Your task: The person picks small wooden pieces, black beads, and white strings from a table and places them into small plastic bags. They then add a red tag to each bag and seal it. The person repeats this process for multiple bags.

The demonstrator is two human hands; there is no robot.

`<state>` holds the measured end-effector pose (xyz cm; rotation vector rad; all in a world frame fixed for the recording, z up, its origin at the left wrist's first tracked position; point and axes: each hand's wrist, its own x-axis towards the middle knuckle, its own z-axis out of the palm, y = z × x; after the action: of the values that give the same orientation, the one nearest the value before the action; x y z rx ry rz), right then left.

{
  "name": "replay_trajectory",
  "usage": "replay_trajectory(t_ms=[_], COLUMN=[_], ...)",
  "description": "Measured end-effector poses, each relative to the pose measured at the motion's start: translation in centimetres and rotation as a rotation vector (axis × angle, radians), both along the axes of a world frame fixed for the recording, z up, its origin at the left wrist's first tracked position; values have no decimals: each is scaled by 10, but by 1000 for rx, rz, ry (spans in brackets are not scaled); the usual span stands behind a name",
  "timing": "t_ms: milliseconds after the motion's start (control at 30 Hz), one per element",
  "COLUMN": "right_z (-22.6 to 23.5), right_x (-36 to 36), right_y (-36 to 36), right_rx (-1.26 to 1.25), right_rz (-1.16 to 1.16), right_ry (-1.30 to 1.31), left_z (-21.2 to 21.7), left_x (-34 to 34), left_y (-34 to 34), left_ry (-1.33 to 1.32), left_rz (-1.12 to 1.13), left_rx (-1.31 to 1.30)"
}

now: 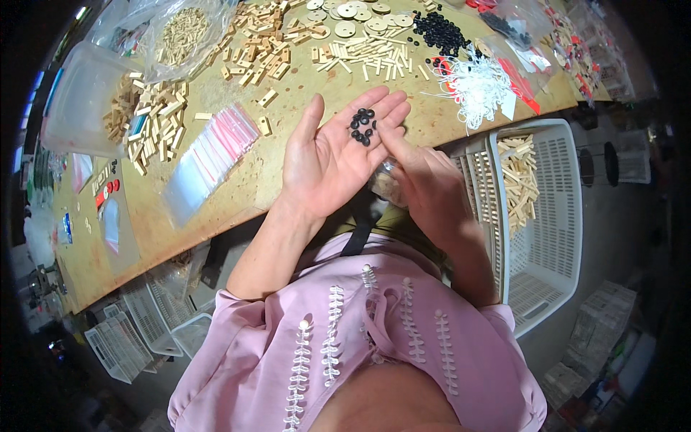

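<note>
My left hand point(332, 155) lies palm up over the table edge, its fingers stretched out. Several small round black beads point(362, 127) rest on that palm, near the base of the fingers. My right hand point(428, 180) reaches in from the right, its index finger and thumb at the fingers of the left hand beside the beads. Below its curled fingers a small clear plastic bag point(389, 184) with pale contents is gripped, partly hidden by both hands. Whether a bead sits between the right fingertips cannot be made out.
On the table point(237, 183) lie zip bags point(214, 160), wooden blocks point(263, 39), wooden sticks point(371, 54), wooden discs point(345, 29), a black bead pile point(440, 34) and white strings point(475, 90). A clear bin point(83, 101) stands left. A white crate point(551, 216) with wooden pieces stands right.
</note>
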<state>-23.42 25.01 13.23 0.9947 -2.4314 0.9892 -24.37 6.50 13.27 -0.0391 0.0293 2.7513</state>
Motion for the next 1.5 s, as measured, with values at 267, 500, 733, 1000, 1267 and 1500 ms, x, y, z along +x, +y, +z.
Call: replay_trajectory(t_ms=[267,500,733,1000,1267,1500], right_z=[-6,5,0,-1,-8,10], right_x=[-3,0,0,2,1,-14], right_y=[-13,-15,-12,-11,-12,-25], right_rx=[39,105,111,108,33,-1], right_rz=[44,59,53,41,60,-157], right_ry=[-16,-155,-152,-149,-135,-70], left_z=[-5,-11,-9,-12,-12,-10], left_x=[4,2,2,1,4,8], left_y=[-13,-17,-13,-13,-13,-9], left_ry=[10,27,11,12,0,-32], left_rz=[7,-2,10,-7,10,28], left_rx=[28,97,19,100,15,-72])
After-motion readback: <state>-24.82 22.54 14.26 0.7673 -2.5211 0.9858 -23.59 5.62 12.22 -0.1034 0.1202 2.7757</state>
